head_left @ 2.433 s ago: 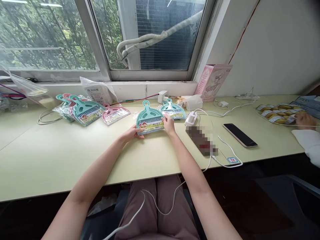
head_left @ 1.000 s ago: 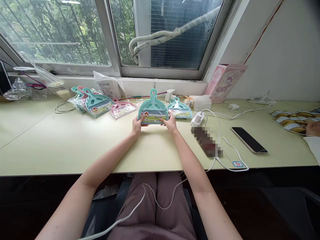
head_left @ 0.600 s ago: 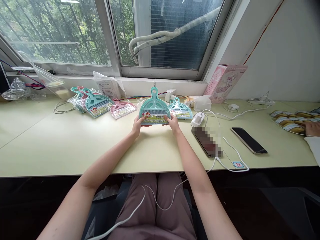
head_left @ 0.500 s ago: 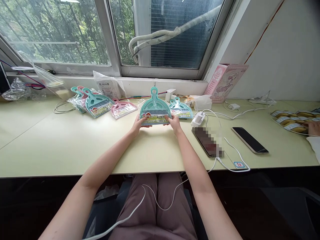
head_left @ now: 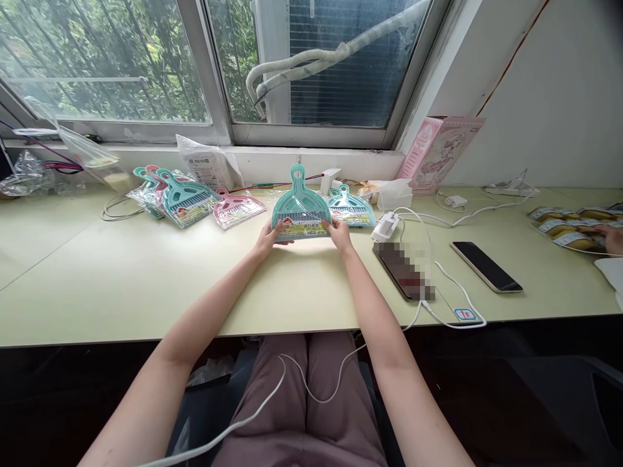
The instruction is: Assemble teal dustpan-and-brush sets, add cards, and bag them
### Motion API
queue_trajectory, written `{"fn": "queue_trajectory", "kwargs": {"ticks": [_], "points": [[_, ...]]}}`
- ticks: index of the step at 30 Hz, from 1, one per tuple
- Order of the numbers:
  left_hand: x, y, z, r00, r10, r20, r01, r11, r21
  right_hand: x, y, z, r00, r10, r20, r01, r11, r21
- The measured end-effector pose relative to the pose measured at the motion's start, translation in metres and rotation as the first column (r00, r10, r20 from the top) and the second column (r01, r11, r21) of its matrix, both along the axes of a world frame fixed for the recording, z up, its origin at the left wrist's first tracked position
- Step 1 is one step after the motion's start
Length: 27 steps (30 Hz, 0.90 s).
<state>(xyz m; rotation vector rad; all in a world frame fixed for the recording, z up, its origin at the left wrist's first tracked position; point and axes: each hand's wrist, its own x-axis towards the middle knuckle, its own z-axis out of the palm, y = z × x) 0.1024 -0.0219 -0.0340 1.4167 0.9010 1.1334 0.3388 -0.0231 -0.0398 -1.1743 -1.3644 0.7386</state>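
Observation:
I hold a teal mini dustpan-and-brush set in clear wrap (head_left: 300, 206) upright above the pale green desk (head_left: 121, 279), its handle pointing up. My left hand (head_left: 270, 237) pinches its lower left corner and my right hand (head_left: 337, 234) pinches its lower right corner, both over the printed label. Just behind it to the right, another teal set (head_left: 352, 211) lies flat on the desk.
A pile of teal and pink sets (head_left: 170, 198) and a single pink set (head_left: 236, 209) lie to the left. Two phones (head_left: 402, 270) (head_left: 485, 266), a charger (head_left: 383, 227) and white cables sit to the right. Another person's hand (head_left: 610, 237) rests on packets at the far right.
The set, which lay low near the desk 2.4 s ago, has been lifted and tipped upright. Over the last second my hands and the set stayed almost still.

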Motion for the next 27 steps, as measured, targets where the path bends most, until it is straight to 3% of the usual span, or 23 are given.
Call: {"fn": "queue_trajectory", "kwargs": {"ticks": [2,5,10,13,17,24,27], "points": [[-0.002,0.004,-0.001,0.999,0.021,-0.034,-0.020,0.999,0.040,0.001,-0.001,0.003,0.998,0.016,-0.056,-0.017,1.000,-0.007],[-0.011,0.012,-0.003,0.985,0.114,-0.128,-0.087,0.976,0.198,0.002,-0.005,0.007,0.989,0.088,-0.115,-0.091,0.996,-0.023],[-0.024,0.018,-0.004,0.886,0.253,-0.389,-0.089,0.915,0.393,0.005,-0.008,0.007,0.969,0.209,-0.130,-0.218,0.974,-0.056],[-0.024,0.016,-0.003,0.862,0.257,-0.437,-0.037,0.892,0.451,0.005,-0.007,0.005,0.971,0.218,-0.098,-0.226,0.971,-0.072],[-0.021,0.013,-0.001,0.837,0.314,-0.448,-0.077,0.878,0.473,0.003,-0.005,0.005,0.966,0.224,-0.132,-0.224,0.975,0.015],[-0.024,0.012,0.009,0.858,0.205,-0.472,0.002,0.916,0.402,0.001,-0.004,0.007,0.975,0.189,-0.115,-0.189,0.982,0.008],[-0.028,0.009,0.015,0.916,0.056,-0.396,0.086,0.939,0.332,0.001,-0.004,0.006,0.978,0.175,-0.112,-0.177,0.984,-0.012]]}}
